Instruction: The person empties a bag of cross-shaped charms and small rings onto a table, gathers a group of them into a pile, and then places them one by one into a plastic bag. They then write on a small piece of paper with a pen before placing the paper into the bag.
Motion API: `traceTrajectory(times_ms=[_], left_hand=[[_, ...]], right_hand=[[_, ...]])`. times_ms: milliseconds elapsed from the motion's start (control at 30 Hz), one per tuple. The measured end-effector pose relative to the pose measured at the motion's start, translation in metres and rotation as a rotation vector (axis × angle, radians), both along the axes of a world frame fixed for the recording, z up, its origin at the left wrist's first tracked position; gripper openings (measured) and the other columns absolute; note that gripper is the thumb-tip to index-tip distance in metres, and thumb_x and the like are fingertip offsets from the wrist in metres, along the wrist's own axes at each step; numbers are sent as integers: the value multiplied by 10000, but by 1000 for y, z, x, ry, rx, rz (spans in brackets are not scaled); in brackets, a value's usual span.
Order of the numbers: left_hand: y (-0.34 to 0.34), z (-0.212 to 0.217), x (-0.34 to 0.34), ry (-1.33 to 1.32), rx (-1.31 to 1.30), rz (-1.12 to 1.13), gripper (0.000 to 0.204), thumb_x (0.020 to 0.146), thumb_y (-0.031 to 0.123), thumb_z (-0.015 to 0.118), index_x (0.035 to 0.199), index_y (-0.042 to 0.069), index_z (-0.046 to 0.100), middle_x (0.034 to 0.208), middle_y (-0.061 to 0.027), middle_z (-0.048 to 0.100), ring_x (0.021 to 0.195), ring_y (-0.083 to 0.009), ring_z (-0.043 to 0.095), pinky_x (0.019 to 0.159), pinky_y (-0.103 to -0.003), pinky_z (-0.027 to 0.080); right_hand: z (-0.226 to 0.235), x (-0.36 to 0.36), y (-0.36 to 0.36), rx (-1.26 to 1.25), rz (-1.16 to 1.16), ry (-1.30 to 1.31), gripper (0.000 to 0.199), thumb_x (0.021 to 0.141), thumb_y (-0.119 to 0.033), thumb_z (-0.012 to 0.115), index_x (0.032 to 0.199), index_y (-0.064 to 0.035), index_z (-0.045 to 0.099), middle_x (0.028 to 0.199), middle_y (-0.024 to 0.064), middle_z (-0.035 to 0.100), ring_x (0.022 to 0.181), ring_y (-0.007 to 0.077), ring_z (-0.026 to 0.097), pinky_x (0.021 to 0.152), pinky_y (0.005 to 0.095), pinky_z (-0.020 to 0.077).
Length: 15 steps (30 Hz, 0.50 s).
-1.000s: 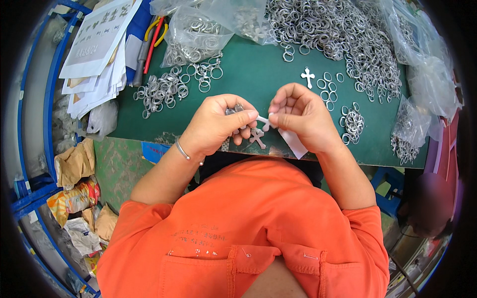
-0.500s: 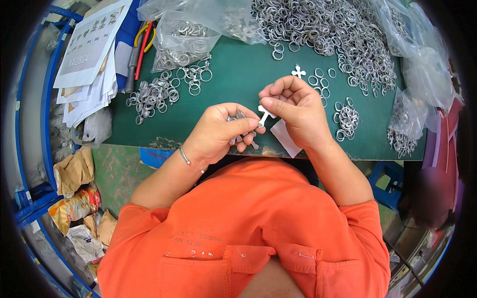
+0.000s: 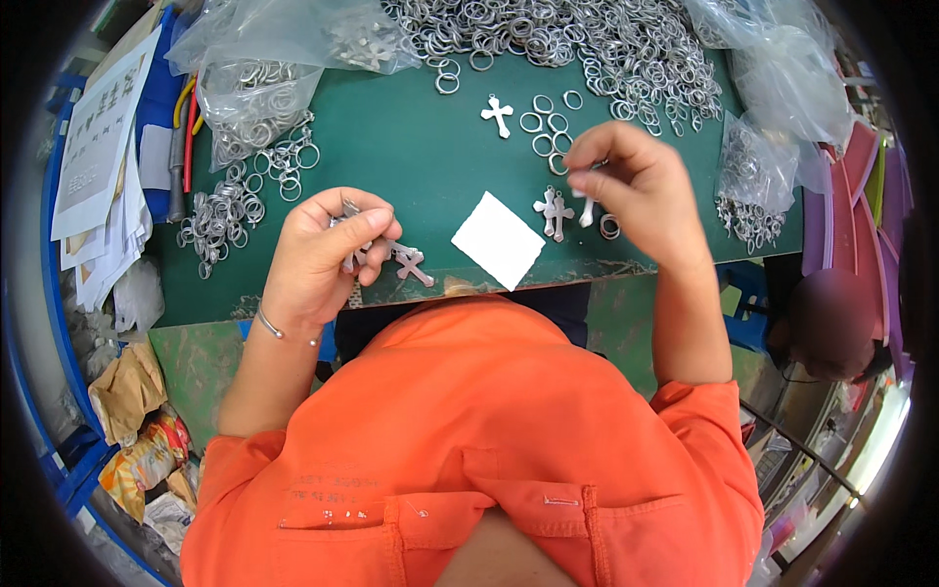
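My left hand [image 3: 337, 240] is closed around several silver cross pendants [image 3: 411, 262], which stick out between the fingers over the table's near edge. To the right, my right hand [image 3: 636, 191] pinches another silver cross [image 3: 587, 212], partly hidden by the fingers and slightly blurred. It is just beside a small group of crosses [image 3: 554, 213] on the green table, and whether they touch I cannot tell. A white square of paper [image 3: 499, 242] lies between my hands. Farther off, a single cross [image 3: 497, 115] lies flat beside several loose rings [image 3: 544, 124].
A large heap of metal rings [image 3: 626, 59] covers the far right of the green table [image 3: 391, 127]. Clear plastic bags [image 3: 259, 93] and a smaller ring pile [image 3: 220, 220] are at left, near pliers [image 3: 184, 108] and papers [image 3: 103, 157]. Another person [image 3: 831, 323] is at right.
My right hand has moved away from my left, carrying a cross to the right beside other crosses. My left hand keeps its crosses. The view has shifted, uncovering the white paper.
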State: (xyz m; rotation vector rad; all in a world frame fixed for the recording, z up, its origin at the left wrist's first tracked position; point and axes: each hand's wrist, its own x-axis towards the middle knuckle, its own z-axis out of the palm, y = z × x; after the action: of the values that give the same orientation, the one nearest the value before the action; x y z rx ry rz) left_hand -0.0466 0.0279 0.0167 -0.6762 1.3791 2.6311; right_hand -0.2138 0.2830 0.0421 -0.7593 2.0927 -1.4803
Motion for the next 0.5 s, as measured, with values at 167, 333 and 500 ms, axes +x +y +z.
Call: traceTrajectory(times_ms=[167, 333, 500], left_hand=[[-6, 5, 2, 11, -49, 52, 120, 871, 104, 662, 917, 5, 611, 787, -78, 647, 577, -79, 544, 453, -206, 413], [-21, 12, 10, -1, -108, 172, 89, 904, 104, 604, 942, 25, 587, 787, -34, 566, 582, -65, 488, 457, -194, 371], [-23, 14, 11, 20, -92, 200, 84, 903, 97, 606, 944, 25, 590, 777, -26, 557, 583, -63, 484, 454, -192, 367]], right_hand=[[-15, 15, -14, 132, 120, 532, 152, 709, 65, 651, 827, -8, 590, 795, 112, 593, 748, 295, 586, 657, 345, 481], [-20, 42, -54, -88, 237, 665, 164, 689, 74, 629, 804, -32, 580, 796, 109, 584, 772, 313, 567, 685, 380, 471], [-34, 71, -107, -127, 314, 683, 175, 724, -9, 659, 861, -48, 557, 821, 94, 572, 773, 297, 558, 682, 388, 459]])
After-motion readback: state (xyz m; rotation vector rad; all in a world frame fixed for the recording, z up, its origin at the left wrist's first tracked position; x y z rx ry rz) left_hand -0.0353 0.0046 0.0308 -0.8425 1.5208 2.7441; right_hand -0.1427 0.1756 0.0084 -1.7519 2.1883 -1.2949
